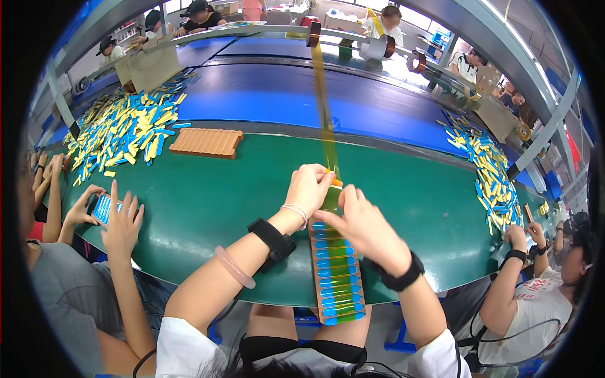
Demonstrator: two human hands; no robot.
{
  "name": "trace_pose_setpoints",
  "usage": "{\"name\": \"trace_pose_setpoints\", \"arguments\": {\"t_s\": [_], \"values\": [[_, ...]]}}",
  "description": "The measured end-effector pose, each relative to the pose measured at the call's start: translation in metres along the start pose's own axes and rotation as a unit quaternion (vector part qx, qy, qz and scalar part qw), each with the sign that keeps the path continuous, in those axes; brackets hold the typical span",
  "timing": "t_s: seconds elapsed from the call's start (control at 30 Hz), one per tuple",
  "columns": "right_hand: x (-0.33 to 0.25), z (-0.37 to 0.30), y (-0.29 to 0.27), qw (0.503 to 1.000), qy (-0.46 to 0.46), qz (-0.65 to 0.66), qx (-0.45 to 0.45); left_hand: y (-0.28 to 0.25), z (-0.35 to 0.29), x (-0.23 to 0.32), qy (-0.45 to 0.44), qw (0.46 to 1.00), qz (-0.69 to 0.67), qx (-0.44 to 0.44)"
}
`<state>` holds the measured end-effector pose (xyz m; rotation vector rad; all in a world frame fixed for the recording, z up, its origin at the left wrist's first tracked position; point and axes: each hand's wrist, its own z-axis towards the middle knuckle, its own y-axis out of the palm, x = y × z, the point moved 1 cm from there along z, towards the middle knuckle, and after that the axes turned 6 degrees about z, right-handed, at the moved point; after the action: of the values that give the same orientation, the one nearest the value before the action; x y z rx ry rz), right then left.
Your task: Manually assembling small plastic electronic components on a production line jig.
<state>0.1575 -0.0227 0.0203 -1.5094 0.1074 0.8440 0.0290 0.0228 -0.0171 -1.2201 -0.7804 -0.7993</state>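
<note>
A strip of clear amber tape point(324, 107) hangs down to my hands. My left hand point(309, 192) pinches the tape at the far end of a long ribbed tray point(317, 293). Blue sticks point(337, 273) lie crosswise in the tray's grooves, with a band of tape along their middle, looking green over the blue. My right hand point(365, 220) is over the tray's far part, thumb stretched across it and apart from the other fingers. A bit of orange point(336, 183) shows between my hands; its kind is unclear. The tray's near end juts past the table edge above my lap.
An orange-brown ribbed tray point(207, 143) lies on the green table point(252, 183). Blue and yellow sticks are heaped at left point(129, 129) and right point(495, 189). Beyond runs a blue belt point(265, 91); tape rolls point(313, 34) hang above. Co-workers sit on both sides, one holding a tray point(104, 209).
</note>
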Motion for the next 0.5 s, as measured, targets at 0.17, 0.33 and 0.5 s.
{"name": "trace_pose_setpoints", "arguments": {"t_s": [0.17,0.33,0.5], "values": [[0.006,0.015,-0.018,0.992,-0.076,0.082,-0.055,-0.003,0.010,-0.014,-0.028,0.998,-0.010,-0.056],[0.019,-0.017,-0.035,0.967,0.045,0.250,-0.015,-0.010,0.029,-0.036,-0.015,0.964,-0.150,-0.217],[0.047,-0.047,-0.031,0.984,0.015,0.178,-0.012,-0.016,0.027,-0.029,0.285,0.914,0.273,-0.097]]}}
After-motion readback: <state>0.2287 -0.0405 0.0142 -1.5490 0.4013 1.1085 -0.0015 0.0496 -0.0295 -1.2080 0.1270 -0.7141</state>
